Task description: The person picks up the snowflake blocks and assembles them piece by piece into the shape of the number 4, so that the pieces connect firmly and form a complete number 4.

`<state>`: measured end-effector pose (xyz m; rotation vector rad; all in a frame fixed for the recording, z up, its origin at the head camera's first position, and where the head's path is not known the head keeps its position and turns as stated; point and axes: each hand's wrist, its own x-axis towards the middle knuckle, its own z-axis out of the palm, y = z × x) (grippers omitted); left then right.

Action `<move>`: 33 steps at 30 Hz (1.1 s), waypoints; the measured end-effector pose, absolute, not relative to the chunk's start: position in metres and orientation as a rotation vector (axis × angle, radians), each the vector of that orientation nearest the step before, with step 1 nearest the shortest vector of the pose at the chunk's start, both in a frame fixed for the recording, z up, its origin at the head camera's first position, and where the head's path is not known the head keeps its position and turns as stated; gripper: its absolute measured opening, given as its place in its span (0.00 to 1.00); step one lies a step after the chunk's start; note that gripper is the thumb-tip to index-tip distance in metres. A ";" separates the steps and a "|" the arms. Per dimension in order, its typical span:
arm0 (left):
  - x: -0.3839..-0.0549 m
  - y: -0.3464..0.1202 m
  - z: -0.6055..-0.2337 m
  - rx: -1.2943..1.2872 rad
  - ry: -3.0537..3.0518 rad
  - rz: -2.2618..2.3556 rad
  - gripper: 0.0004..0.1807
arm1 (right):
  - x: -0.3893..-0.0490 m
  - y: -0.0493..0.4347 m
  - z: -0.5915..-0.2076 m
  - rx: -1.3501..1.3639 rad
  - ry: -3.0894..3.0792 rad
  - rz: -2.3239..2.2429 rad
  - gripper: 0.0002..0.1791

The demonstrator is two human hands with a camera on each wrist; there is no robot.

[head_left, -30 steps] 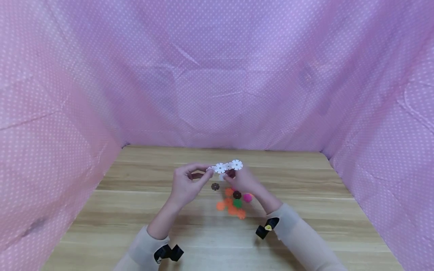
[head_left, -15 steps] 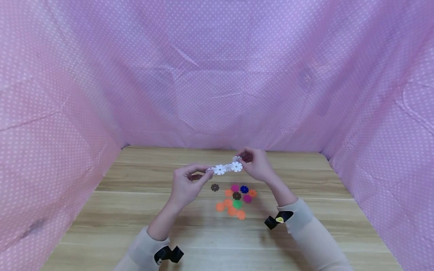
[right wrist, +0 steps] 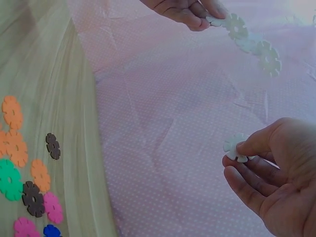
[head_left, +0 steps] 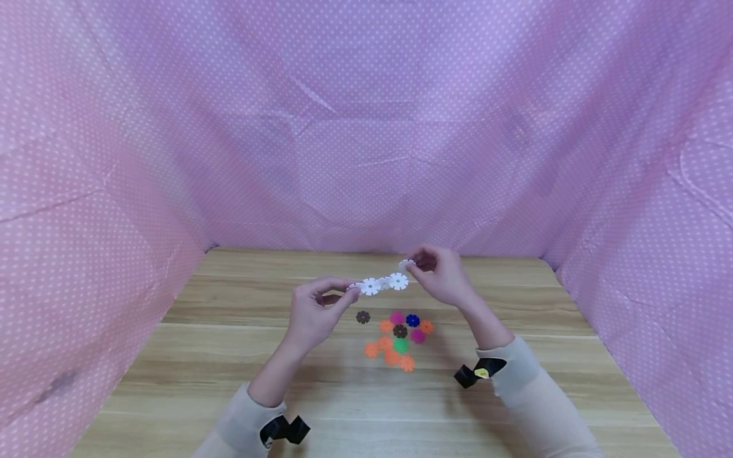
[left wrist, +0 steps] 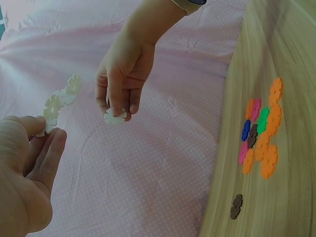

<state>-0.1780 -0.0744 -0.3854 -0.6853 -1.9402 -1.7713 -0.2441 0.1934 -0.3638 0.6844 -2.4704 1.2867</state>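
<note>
My left hand [head_left: 314,313] pinches one end of a chain of white snowflake discs [head_left: 370,286], which are slotted into one another. The chain stretches to the right above the table. A single white snowflake disc [right wrist: 236,146] is pinched between the thumb and fingers of my right hand [head_left: 442,278]. In both wrist views that disc is apart from the chain [left wrist: 52,106]; in the head view it appears just above the chain's right end. Fingers of the left hand cover the chain's near end.
On the wooden table [head_left: 229,375] below lie loose snowflake discs: several orange ones [head_left: 371,350], pink ones [head_left: 418,336], a green one [head_left: 400,345], a blue one [head_left: 412,320] and brown ones [head_left: 363,317]. Pink dotted cloth [head_left: 366,159] surrounds the table.
From below the chain, my right hand has moved up and to the right with its white disc, uncovering the blue disc on the table. The left hand and chain have hardly moved.
</note>
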 end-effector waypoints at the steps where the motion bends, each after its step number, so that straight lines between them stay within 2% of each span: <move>1: -0.178 -0.075 -0.385 -0.684 -1.941 -1.771 0.04 | -0.243 0.194 -0.363 0.684 -2.463 1.291 0.05; 33: -0.181 -0.077 -0.387 -0.704 -1.919 -1.747 0.04 | -0.214 0.201 -0.334 0.742 -2.218 1.352 0.05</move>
